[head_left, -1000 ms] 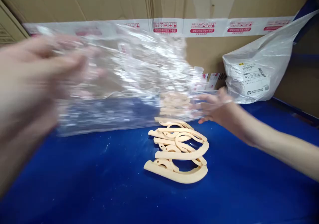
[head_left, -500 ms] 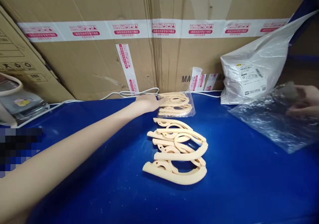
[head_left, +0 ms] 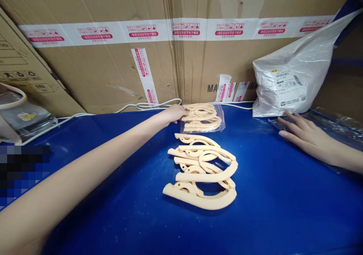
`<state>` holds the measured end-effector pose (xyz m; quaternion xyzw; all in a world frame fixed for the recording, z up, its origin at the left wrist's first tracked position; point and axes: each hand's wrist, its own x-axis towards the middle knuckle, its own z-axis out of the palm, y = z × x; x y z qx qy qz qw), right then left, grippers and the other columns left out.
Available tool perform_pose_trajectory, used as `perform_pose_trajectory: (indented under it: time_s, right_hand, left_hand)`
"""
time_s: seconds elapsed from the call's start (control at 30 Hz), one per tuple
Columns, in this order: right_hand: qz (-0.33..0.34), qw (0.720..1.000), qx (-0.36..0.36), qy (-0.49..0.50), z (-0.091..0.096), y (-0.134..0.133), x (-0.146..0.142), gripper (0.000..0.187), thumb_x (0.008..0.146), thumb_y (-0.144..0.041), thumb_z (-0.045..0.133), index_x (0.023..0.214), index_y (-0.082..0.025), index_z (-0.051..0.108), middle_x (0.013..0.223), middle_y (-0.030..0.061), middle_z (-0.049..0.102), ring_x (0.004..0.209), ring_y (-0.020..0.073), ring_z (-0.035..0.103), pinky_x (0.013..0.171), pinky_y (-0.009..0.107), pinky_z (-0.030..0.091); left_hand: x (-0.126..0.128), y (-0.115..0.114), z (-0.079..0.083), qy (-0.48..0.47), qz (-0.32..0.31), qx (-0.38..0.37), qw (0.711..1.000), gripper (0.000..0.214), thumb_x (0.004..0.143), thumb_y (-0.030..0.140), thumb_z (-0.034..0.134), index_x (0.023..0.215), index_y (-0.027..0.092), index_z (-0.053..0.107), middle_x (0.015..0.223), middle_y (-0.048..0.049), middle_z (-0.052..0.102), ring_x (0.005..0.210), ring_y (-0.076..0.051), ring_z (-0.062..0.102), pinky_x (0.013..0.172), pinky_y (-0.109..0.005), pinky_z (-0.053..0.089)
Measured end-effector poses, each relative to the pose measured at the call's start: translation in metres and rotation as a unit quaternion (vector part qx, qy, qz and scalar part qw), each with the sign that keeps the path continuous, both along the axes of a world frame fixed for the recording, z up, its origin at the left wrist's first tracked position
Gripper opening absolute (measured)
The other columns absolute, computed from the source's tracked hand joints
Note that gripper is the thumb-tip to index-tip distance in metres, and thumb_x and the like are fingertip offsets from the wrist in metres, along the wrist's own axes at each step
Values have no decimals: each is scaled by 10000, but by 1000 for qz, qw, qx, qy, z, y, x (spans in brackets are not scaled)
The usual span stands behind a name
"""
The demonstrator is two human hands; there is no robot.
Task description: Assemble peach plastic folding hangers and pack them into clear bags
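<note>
Several beige folding hangers (head_left: 205, 177) lie folded in an overlapping row on the blue table (head_left: 127, 209). Behind them is a clear plastic bag of folding hangers (head_left: 202, 124). My left hand (head_left: 174, 114) reaches across to this bag and is closed on its left edge; the fingertips are partly hidden. On the right, my right hand (head_left: 307, 136) is open, fingers spread and palm down, over an empty-looking clear plastic bag (head_left: 337, 124). Its fingertips come close to the foot of a white plastic mailer (head_left: 289, 77).
Large cardboard boxes (head_left: 113, 69) with white and red tape stand along the back. A white cable (head_left: 127, 106) runs along the table's rear edge. At the left stands a clear jug (head_left: 31, 120) with a beige rim. A pixelated dark patch covers the left edge.
My right hand, earlier holding up the crumpled clear bag, has laid it down near the mailer and spread its fingers. The bag of hangers has shifted slightly right at my left hand.
</note>
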<state>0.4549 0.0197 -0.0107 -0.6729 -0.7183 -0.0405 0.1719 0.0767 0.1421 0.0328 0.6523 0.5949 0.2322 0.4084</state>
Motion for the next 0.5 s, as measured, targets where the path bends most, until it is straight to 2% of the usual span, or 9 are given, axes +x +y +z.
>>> perform_pose_trajectory:
  time_s: [0.03, 0.1, 0.17, 0.23, 0.27, 0.3, 0.33, 0.4, 0.5]
  right_hand:
    - [19, 1000, 7, -1, 3, 1, -3, 535, 931, -562, 391, 1332, -268, 590, 1468, 234, 478, 1459, 310, 326, 1140, 440, 310]
    - [22, 999, 47, -13, 16, 2, -21, 526, 980, -497, 359, 1391, -205, 511, 1464, 247, 455, 1413, 318, 392, 1150, 445, 309]
    - [85, 989, 120, -26, 34, 1, -54, 376, 968, -430, 446, 1260, -240, 586, 1401, 200, 517, 1335, 291, 483, 1124, 413, 359]
    - [177, 963, 202, -4, 52, 3, -93, 244, 956, -357, 478, 1124, -279, 636, 1285, 146, 607, 1219, 267, 577, 1051, 417, 433]
    - [221, 954, 200, 15, 59, 7, -111, 250, 966, -306, 446, 1116, -290, 645, 1248, 119, 638, 1173, 248, 607, 1014, 410, 459]
    - [258, 948, 183, 32, 65, 12, -126, 299, 973, -266, 401, 1117, -293, 660, 1219, 97, 666, 1127, 235, 632, 979, 403, 476]
    - [262, 949, 167, 48, 68, 20, -137, 355, 970, -237, 359, 1122, -281, 676, 1178, 86, 693, 1089, 236, 650, 952, 404, 487]
    - [218, 967, 126, 48, 68, 40, -146, 342, 917, -237, 406, 1044, -238, 724, 1012, 84, 743, 927, 263, 690, 865, 425, 511]
    - [167, 984, 50, 32, 62, 67, -139, 228, 819, -267, 519, 804, -222, 742, 784, 70, 729, 759, 272, 678, 769, 426, 507]
  left_hand:
    - [1, -3, 1, -31, 3, -7, 999, 211, 957, 305, 615, 1084, 137, 630, 1046, -61, 656, 870, -161, 650, 756, -332, 574]
    - [3, -8, 3, -99, 8, -20, 995, 204, 964, 302, 605, 1071, 130, 626, 978, -45, 659, 797, -143, 648, 702, -303, 571]
    - [6, -12, 4, -168, 18, -26, 985, 178, 973, 284, 585, 1044, 124, 620, 915, -29, 657, 746, -131, 645, 668, -286, 562]
    - [10, -16, 6, -227, 35, -18, 973, 85, 960, 202, 573, 975, 123, 603, 855, -21, 651, 722, -132, 646, 664, -283, 551]
    - [11, -17, 6, -252, 47, -9, 966, 21, 936, 146, 574, 930, 129, 584, 818, -17, 643, 709, -136, 646, 665, -285, 544]
    - [12, -19, 6, -275, 59, 2, 960, 55, 902, 93, 578, 885, 140, 556, 777, -12, 628, 692, -138, 641, 664, -286, 537]
    - [11, -21, 6, -295, 71, 13, 953, 123, 867, 50, 582, 847, 155, 522, 741, -4, 609, 673, -138, 634, 661, -286, 530]
    - [8, -26, 6, -331, 89, 32, 939, 214, 821, 7, 585, 804, 182, 463, 706, 8, 576, 646, -131, 613, 646, -275, 518]
    - [-4, -39, 10, -372, 96, 42, 922, 239, 797, -9, 580, 808, 187, 444, 726, 8, 576, 630, -116, 597, 604, -248, 502]
